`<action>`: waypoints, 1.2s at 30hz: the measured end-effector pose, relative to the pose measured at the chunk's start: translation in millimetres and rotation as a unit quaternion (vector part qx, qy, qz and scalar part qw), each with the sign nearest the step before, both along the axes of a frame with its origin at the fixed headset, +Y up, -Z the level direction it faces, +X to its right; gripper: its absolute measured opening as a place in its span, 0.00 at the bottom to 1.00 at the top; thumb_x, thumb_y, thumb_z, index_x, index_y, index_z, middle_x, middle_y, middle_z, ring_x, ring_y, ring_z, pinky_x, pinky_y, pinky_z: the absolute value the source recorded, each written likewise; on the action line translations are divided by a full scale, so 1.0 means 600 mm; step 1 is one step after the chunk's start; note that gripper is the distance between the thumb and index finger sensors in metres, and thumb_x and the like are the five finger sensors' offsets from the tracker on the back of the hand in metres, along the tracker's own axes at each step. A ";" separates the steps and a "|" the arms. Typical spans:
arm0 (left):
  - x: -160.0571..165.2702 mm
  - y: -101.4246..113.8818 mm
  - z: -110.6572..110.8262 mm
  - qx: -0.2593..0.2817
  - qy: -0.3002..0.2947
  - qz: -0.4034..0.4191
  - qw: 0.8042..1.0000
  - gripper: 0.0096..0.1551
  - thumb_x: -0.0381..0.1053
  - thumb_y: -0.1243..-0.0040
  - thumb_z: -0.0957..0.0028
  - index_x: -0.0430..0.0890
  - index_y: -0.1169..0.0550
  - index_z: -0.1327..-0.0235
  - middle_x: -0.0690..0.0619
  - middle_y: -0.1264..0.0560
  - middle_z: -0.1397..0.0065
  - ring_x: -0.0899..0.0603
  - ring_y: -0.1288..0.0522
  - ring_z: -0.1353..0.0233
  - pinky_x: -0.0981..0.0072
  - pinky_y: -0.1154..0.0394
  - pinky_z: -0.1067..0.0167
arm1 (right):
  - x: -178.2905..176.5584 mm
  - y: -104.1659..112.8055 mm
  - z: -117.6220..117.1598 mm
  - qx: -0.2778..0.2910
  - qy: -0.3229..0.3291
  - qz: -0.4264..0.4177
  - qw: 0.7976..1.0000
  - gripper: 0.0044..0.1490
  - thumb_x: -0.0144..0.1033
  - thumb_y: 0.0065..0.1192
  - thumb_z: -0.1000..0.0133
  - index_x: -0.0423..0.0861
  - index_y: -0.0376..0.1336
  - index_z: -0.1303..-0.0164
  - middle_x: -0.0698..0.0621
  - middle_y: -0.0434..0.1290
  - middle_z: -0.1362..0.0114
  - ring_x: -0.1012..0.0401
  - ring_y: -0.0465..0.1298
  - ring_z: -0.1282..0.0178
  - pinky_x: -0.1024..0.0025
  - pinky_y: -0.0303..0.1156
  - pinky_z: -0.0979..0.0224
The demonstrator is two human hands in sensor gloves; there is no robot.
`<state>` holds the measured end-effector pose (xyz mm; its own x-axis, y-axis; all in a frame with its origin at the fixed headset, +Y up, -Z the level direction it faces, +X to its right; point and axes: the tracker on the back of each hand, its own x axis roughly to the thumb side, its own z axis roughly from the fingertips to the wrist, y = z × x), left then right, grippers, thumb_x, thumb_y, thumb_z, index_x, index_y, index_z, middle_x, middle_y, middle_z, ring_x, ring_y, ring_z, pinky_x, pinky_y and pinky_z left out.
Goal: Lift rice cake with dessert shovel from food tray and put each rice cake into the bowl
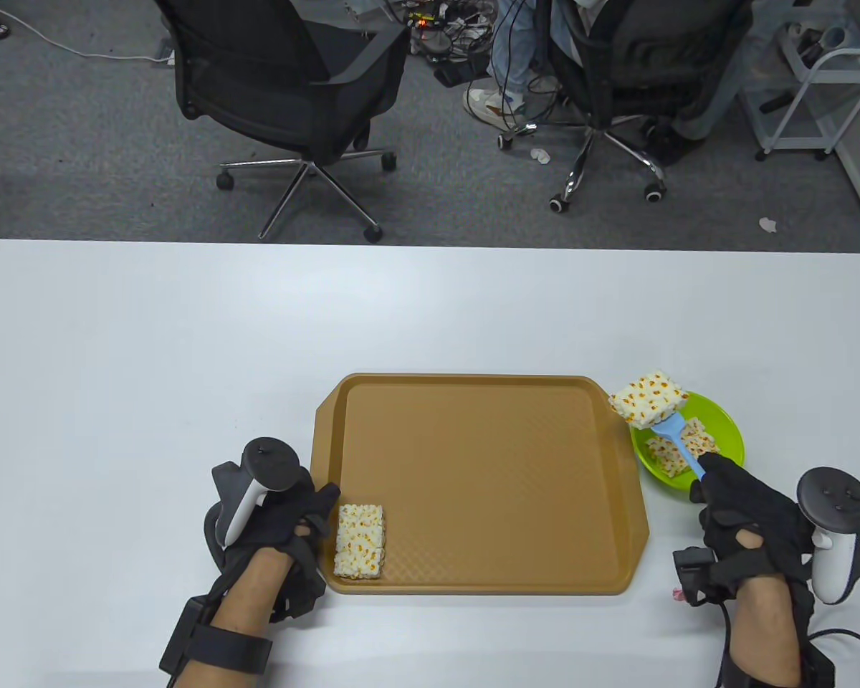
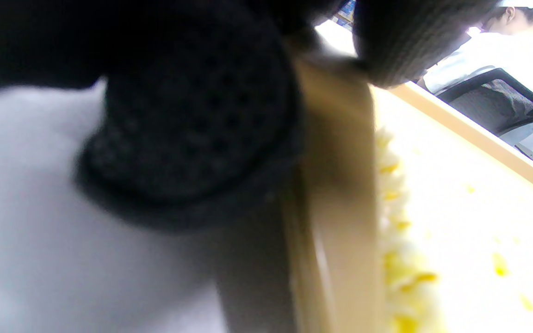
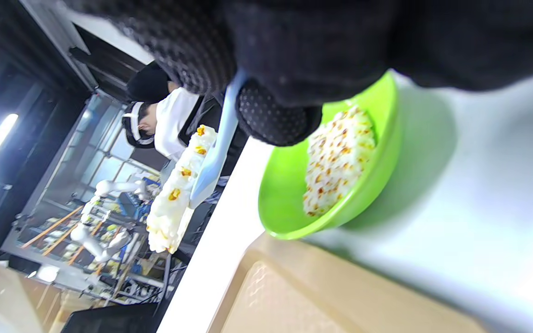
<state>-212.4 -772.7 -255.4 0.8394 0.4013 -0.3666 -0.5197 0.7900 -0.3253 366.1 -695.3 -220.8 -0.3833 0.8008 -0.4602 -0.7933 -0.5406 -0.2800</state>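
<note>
My right hand [image 1: 742, 516] grips the handle of a light blue dessert shovel [image 1: 677, 438] [image 3: 215, 152]. A rice cake [image 1: 648, 398] [image 3: 174, 199] rides on its blade, lifted above the left rim of the green bowl [image 1: 724, 416] [image 3: 377, 152]. Another rice cake [image 1: 684, 448] [image 3: 336, 159] lies inside the bowl. One rice cake [image 1: 360, 541] [image 2: 410, 259] remains in the near left corner of the brown food tray [image 1: 487, 473]. My left hand [image 1: 294, 516] holds the tray's left rim [image 2: 336, 185], its fingers [image 2: 192, 138] curled at the edge.
The white table [image 1: 150, 373] spreads around the tray. Two office chairs [image 1: 287, 79] and a seated person's legs [image 1: 523, 50] are beyond its far edge, with a white cart [image 1: 824, 93] at the far right.
</note>
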 end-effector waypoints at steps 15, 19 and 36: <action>-0.001 0.000 0.000 0.001 0.001 0.003 1.000 0.41 0.62 0.39 0.48 0.37 0.34 0.32 0.44 0.12 0.63 0.47 0.10 0.76 0.57 0.16 0.81 | 0.020 -0.022 -0.008 -0.060 -0.066 0.082 0.993 0.32 0.38 0.60 0.55 0.46 0.69 0.38 0.45 0.81 0.49 0.63 0.81 0.76 0.61 0.82 0.67; -0.001 0.000 0.000 0.000 0.000 0.002 1.000 0.41 0.62 0.39 0.48 0.37 0.34 0.32 0.44 0.12 0.63 0.47 0.10 0.76 0.57 0.16 0.81 | 0.012 -0.027 -0.016 -0.073 -0.070 0.129 0.987 0.32 0.38 0.61 0.55 0.46 0.69 0.38 0.45 0.81 0.49 0.63 0.81 0.76 0.62 0.82 0.67; -0.001 -0.001 -0.001 0.002 0.001 0.003 1.000 0.41 0.62 0.39 0.48 0.37 0.34 0.32 0.44 0.12 0.63 0.47 0.10 0.76 0.57 0.16 0.81 | -0.009 0.003 -0.005 -0.071 -0.106 0.295 0.947 0.30 0.38 0.63 0.55 0.47 0.72 0.42 0.45 0.83 0.51 0.62 0.81 0.77 0.60 0.82 0.68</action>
